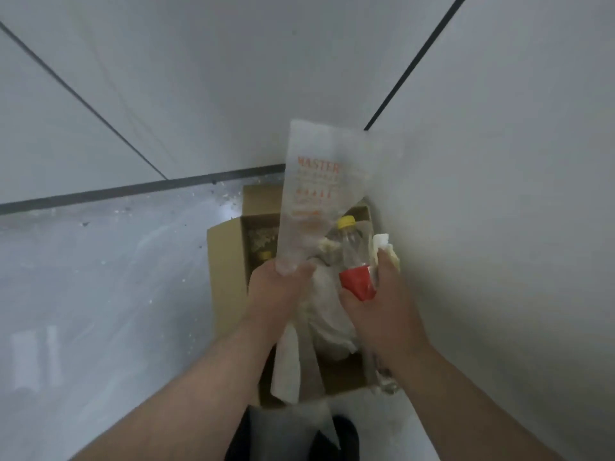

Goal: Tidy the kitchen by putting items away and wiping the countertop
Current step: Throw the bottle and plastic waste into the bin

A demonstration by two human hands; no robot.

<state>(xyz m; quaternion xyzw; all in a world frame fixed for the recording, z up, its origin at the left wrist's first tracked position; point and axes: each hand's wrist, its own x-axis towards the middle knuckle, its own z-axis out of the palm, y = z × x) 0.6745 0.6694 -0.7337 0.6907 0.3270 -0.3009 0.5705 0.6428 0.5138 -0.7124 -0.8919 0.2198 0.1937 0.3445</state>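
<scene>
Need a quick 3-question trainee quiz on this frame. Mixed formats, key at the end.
1. True or false: the left hand grips a translucent bag printed with orange lettering.
2. Multiple choice: the cap of the bottle held by the right hand is A) blue, B) yellow, C) green.
3. Fill the gap: the brown container below both hands is an open cardboard ____.
Key: 1 true; 2 B; 3 box.
</scene>
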